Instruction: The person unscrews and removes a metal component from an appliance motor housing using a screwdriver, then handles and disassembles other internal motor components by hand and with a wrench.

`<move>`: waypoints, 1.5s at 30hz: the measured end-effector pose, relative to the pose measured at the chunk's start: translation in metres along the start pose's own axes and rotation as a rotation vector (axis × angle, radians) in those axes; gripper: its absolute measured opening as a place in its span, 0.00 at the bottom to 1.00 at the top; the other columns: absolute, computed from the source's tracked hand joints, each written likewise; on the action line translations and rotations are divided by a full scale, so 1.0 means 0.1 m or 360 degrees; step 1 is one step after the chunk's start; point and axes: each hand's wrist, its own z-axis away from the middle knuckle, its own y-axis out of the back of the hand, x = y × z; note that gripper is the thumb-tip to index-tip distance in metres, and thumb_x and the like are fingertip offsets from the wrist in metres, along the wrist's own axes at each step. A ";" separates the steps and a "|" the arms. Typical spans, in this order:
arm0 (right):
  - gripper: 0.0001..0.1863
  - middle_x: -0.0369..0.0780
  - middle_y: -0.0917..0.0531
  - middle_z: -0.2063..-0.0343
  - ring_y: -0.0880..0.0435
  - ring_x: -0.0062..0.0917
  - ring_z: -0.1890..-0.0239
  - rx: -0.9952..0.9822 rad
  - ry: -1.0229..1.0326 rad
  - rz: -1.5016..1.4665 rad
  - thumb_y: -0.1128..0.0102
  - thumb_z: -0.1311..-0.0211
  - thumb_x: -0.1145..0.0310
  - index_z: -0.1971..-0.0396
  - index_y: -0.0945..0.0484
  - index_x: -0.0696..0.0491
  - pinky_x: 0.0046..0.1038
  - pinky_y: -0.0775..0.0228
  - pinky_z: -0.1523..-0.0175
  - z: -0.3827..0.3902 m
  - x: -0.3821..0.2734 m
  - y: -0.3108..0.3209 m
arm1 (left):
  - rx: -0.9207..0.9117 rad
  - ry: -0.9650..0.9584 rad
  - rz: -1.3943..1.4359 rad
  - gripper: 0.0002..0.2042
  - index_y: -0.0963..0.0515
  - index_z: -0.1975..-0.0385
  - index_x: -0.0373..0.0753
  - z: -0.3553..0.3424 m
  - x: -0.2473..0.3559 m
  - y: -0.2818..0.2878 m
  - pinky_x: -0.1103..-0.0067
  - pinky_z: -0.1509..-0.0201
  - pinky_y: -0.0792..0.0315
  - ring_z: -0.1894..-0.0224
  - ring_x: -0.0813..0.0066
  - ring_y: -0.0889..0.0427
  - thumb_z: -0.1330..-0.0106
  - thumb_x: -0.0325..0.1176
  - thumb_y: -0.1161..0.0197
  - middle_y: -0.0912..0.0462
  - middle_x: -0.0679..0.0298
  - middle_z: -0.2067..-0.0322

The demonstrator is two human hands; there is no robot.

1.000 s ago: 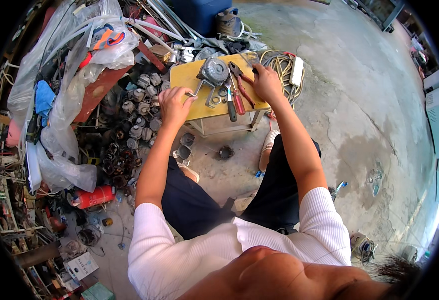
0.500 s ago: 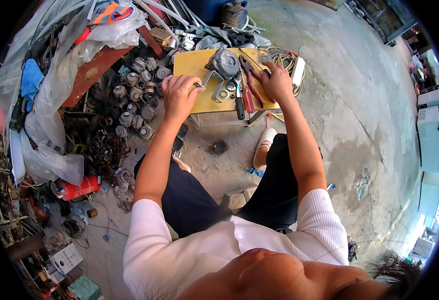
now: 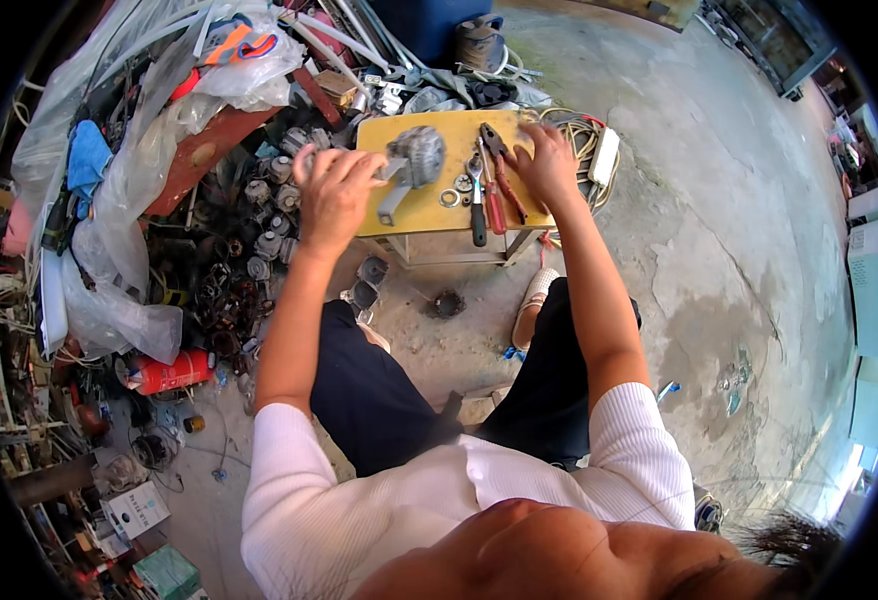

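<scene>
My left hand point(image 3: 337, 192) is closed at the left edge of the yellow stool, its fingers on a bent metal bracket point(image 3: 393, 200) attached to a small electric motor point(image 3: 419, 156). The motor is blurred by motion. At the stool's right far side, my right hand point(image 3: 551, 165) has curled fingers around something dark and smeared that I cannot make out. Next to it lie red-handled pliers point(image 3: 508, 182), a red-handled screwdriver point(image 3: 492, 195) and a ratchet wrench point(image 3: 478, 205) with a dark handle. Near the motor are metal rings point(image 3: 449, 198).
The yellow stool top point(image 3: 421, 215) stands before my knees. Many motors point(image 3: 277, 215) and plastic sheeting point(image 3: 119, 250) crowd the left. A red fire extinguisher point(image 3: 174, 371) lies there. Coiled cable and a white power strip point(image 3: 605, 156) lie right of the stool.
The motor has shifted left and turned, its bracket moving with my left hand. My right hand has moved slightly; the thin-shafted tool seen at it earlier no longer shows clearly.
</scene>
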 end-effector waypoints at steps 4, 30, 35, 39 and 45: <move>0.22 0.44 0.22 0.42 0.24 0.43 0.40 0.0339 -0.0198 0.0146 0.41 0.36 0.53 0.43 0.22 0.41 0.50 0.35 0.38 -0.29 0.53 -0.28 | -0.0171 -0.0005 0.0004 0.14 0.20 0.56 0.49 -0.08 -0.11 0.25 0.58 0.31 0.47 0.52 0.71 0.24 0.43 0.35 0.32 0.19 0.74 0.59; 0.19 0.47 0.16 0.53 0.17 0.44 0.51 -0.0502 0.0662 -0.0966 0.46 0.40 0.79 0.50 0.18 0.50 0.37 0.26 0.45 0.15 -0.94 -0.20 | -0.0819 -0.0062 0.0856 0.21 0.25 0.39 0.47 -0.76 -0.44 -0.34 0.71 0.36 0.30 0.40 0.60 0.23 0.33 0.29 0.41 0.22 0.63 0.40; 0.15 0.47 0.14 0.57 0.13 0.38 0.57 -0.0287 0.0294 -0.0993 0.44 0.35 0.74 0.50 0.18 0.52 0.32 0.24 0.51 -0.06 -0.71 -0.03 | -0.0737 0.0135 0.1030 0.21 0.26 0.37 0.47 -0.69 -0.47 -0.31 0.73 0.33 0.34 0.36 0.64 0.26 0.31 0.34 0.40 0.25 0.61 0.38; 0.14 0.47 0.13 0.63 0.13 0.37 0.59 -0.0317 0.0112 -0.0755 0.40 0.36 0.63 0.55 0.16 0.54 0.33 0.23 0.53 -0.09 -0.51 0.20 | -0.0325 0.0556 0.1281 0.21 0.27 0.37 0.42 -0.45 -0.43 -0.20 0.74 0.34 0.34 0.36 0.67 0.26 0.29 0.38 0.40 0.23 0.60 0.39; 0.19 0.43 0.16 0.78 0.14 0.42 0.70 -0.0580 0.0465 0.0133 0.33 0.43 0.52 0.68 0.22 0.55 0.41 0.23 0.64 0.60 -0.63 0.25 | 0.0305 0.1286 0.1614 0.17 0.25 0.43 0.34 0.33 -0.47 -0.41 0.79 0.44 0.28 0.48 0.76 0.20 0.27 0.35 0.41 0.19 0.59 0.49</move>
